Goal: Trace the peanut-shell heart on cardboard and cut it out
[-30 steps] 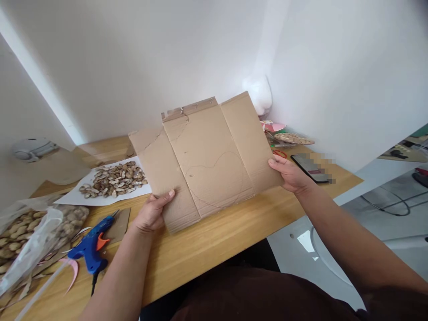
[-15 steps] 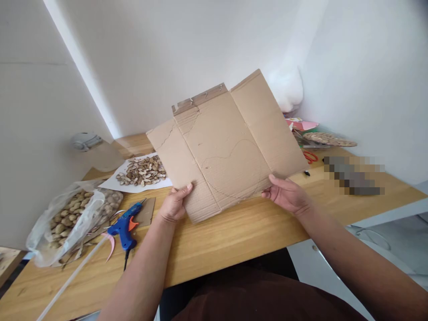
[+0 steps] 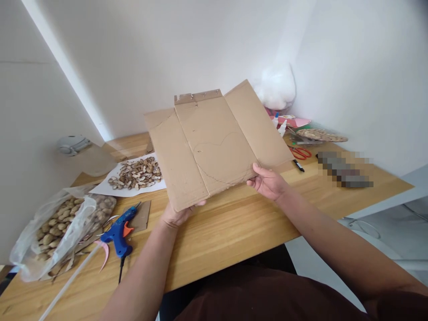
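I hold a flattened brown cardboard sheet (image 3: 214, 142) up over the wooden table (image 3: 234, 232). It has fold creases and a heart outline drawn on its middle panel. My left hand (image 3: 179, 214) grips its lower left corner from underneath, mostly hidden by the sheet. My right hand (image 3: 267, 182) grips the lower right edge, thumb on top.
A blue glue gun (image 3: 118, 231) lies left of my left arm, beside a small cardboard scrap (image 3: 142, 215). A plastic bag of peanuts (image 3: 56, 227) and a paper with shells (image 3: 133, 174) sit further left. Red scissors (image 3: 301, 153), a marker (image 3: 298, 165) and a white bag (image 3: 277, 89) are at the back right.
The sheet has tilted flatter and moved slightly left. My left hand slid under its lower corner, and my right hand shifted left along the bottom edge.
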The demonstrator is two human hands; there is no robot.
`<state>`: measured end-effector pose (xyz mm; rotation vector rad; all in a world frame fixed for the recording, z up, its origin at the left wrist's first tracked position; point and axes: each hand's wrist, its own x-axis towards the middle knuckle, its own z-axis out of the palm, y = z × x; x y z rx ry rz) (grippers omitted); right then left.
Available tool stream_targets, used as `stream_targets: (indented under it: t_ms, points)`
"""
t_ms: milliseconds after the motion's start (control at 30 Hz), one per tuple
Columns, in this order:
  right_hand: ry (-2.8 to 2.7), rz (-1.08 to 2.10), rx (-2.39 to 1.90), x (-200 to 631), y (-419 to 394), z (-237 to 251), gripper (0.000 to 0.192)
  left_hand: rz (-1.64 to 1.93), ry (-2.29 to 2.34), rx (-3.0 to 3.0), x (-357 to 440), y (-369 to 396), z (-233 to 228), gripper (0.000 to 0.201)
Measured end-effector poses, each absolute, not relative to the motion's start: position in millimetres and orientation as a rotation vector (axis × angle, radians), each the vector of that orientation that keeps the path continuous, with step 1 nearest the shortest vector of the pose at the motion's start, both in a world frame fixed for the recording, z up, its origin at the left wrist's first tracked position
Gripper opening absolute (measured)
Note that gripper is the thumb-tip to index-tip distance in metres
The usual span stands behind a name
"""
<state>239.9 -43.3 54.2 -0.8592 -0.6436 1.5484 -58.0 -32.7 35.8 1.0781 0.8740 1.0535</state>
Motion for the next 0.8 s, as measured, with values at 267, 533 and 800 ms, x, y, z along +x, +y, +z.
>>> stream_targets:
  t_ms: [267, 533, 800]
  points:
    - [-0.717, 1.571, -0.839, 224, -30, 58, 0.013, 1.008, 0.74, 1.336, -40, -46, 28, 0.043]
    - [-0.745, 1.632, -0.767, 214, -23, 59, 0.011, 1.216, 0.717, 0.95, -10, -50, 33, 0.041]
    - [-0.783, 1.702, -0.754, 205, -12, 75, 0.011, 1.385, 0.668, 0.871, -2, -48, 58, 0.03]
